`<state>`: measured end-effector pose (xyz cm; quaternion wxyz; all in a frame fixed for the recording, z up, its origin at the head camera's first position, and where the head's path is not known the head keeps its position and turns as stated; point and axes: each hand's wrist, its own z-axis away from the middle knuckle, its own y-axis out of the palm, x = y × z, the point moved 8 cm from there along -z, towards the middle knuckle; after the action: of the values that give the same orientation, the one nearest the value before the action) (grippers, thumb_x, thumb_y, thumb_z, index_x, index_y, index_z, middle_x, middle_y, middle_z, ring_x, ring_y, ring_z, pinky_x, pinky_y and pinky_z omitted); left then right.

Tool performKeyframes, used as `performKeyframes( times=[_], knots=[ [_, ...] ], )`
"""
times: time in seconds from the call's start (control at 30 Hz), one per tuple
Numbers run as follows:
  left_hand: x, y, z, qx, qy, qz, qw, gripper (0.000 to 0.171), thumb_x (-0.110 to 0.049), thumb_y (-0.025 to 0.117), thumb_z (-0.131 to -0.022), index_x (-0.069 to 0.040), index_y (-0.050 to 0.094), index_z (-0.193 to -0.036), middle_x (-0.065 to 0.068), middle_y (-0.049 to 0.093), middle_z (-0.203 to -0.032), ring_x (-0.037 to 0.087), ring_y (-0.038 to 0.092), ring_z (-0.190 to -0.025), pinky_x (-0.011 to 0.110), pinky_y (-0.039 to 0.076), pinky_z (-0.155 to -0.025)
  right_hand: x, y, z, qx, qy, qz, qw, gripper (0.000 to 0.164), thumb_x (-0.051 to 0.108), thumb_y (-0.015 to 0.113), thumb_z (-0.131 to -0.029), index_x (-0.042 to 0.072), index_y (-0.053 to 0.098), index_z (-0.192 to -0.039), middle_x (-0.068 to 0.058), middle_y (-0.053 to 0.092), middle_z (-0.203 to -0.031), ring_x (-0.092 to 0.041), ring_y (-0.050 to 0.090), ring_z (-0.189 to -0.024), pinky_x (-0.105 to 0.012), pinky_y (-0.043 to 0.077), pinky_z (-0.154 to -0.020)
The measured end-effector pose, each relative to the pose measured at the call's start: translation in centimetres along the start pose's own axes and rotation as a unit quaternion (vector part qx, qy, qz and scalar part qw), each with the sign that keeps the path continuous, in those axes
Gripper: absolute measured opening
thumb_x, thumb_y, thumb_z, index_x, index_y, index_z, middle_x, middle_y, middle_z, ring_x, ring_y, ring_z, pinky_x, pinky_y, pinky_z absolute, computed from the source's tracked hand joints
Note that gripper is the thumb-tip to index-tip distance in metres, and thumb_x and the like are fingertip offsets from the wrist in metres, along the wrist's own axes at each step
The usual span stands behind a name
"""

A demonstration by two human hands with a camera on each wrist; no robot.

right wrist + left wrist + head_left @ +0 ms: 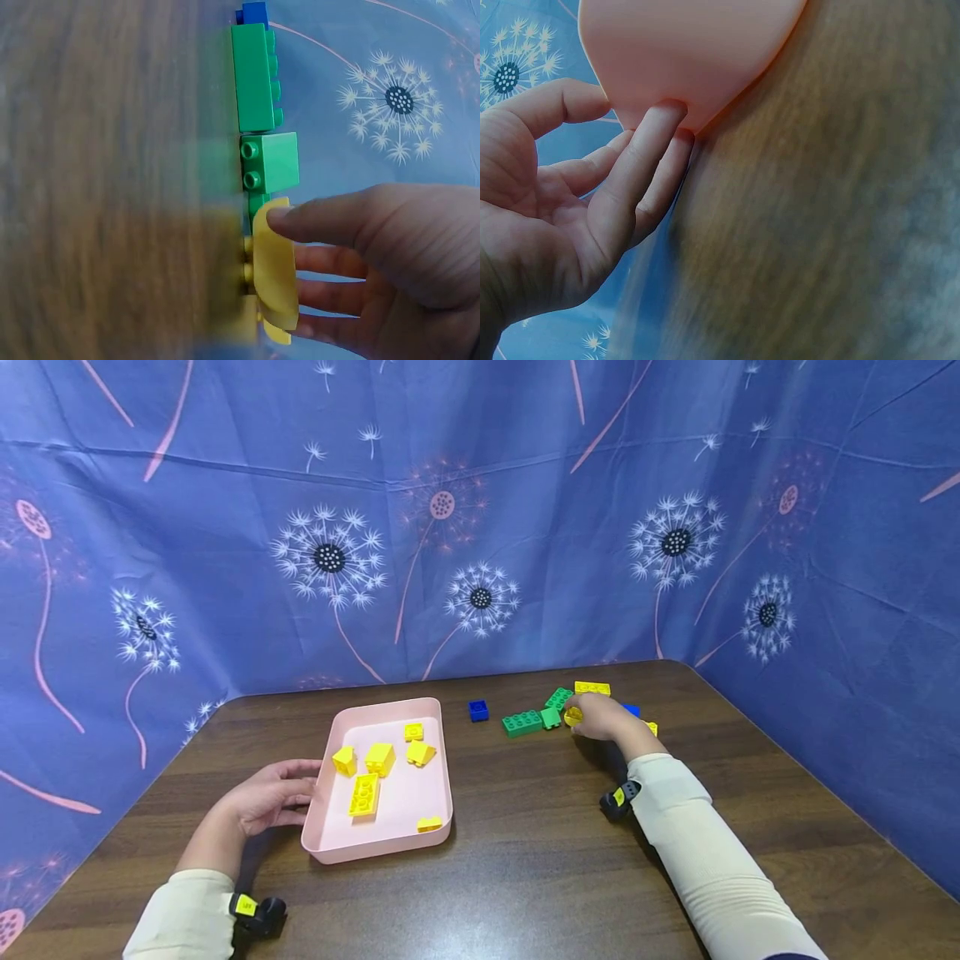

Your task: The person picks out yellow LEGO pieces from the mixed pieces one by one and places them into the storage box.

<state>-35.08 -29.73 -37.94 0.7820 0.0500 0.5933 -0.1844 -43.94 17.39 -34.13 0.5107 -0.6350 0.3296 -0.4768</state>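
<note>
Fingers of my left hand (272, 795) touch the outer left wall of a pink tray (442, 768); the left wrist view shows them fairly straight against that wall. Inside the tray lie several yellow toy bricks (364, 795). At the back right, my right hand (602, 718) pinches a rounded yellow brick (275, 266), thumb on its near face and fingers behind. Just left of it are a green brick (271, 163) with its studs facing sideways and a longer green brick (522, 723). Another green brick (559, 698) lies behind them.
A small blue brick (478, 711) lies between the tray and the green bricks. Beyond the right hand is a yellow brick (592, 688); another blue brick (632, 710) is partly hidden by that hand. Blue dandelion-print cloth (517, 527) hangs behind the brown table (525, 843).
</note>
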Motion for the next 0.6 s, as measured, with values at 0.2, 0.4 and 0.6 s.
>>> performKeyframes(
  times=[0.2, 0.4, 0.6],
  knots=[
    [0.1, 0.0, 0.0, 0.002, -0.003, 0.004, 1.0000, 0.068, -0.009, 0.055, -0.095, 0.007, 0.018, -0.149, 0.019, 0.057, -0.124, 0.024, 0.064, -0.103, 0.049, 0.054, -0.086, 0.5, -0.3, 0.4, -0.001, -0.008, 0.010, 1.000, 0.040, 0.003, 0.073, -0.083, -0.003, 0.064, -0.121, -0.021, 0.063, -0.120, -0.040, 0.055, -0.115, -0.054, 0.043, -0.100],
    [0.0, 0.0, 0.0, -0.003, -0.005, 0.004, 1.0000, 0.067, -0.010, 0.057, -0.095, 0.007, 0.020, -0.149, 0.017, 0.058, -0.122, 0.024, 0.064, -0.103, 0.049, 0.054, -0.086, 0.9, -0.5, 0.6, 0.001, -0.018, 0.019, 1.000, 0.038, 0.004, 0.076, -0.080, -0.003, 0.066, -0.116, -0.018, 0.065, -0.116, -0.039, 0.058, -0.111, -0.052, 0.047, -0.096],
    [-0.1, 0.0, 0.0, -0.005, -0.006, 0.000, 1.0000, 0.067, -0.011, 0.057, -0.095, 0.007, 0.020, -0.149, 0.017, 0.058, -0.123, 0.023, 0.064, -0.102, 0.049, 0.054, -0.087, 1.3, -0.9, 0.8, -0.002, -0.026, 0.023, 0.999, 0.037, 0.004, 0.076, -0.080, -0.003, 0.068, -0.116, -0.018, 0.065, -0.116, -0.037, 0.059, -0.109, -0.052, 0.047, -0.096]
  ],
)
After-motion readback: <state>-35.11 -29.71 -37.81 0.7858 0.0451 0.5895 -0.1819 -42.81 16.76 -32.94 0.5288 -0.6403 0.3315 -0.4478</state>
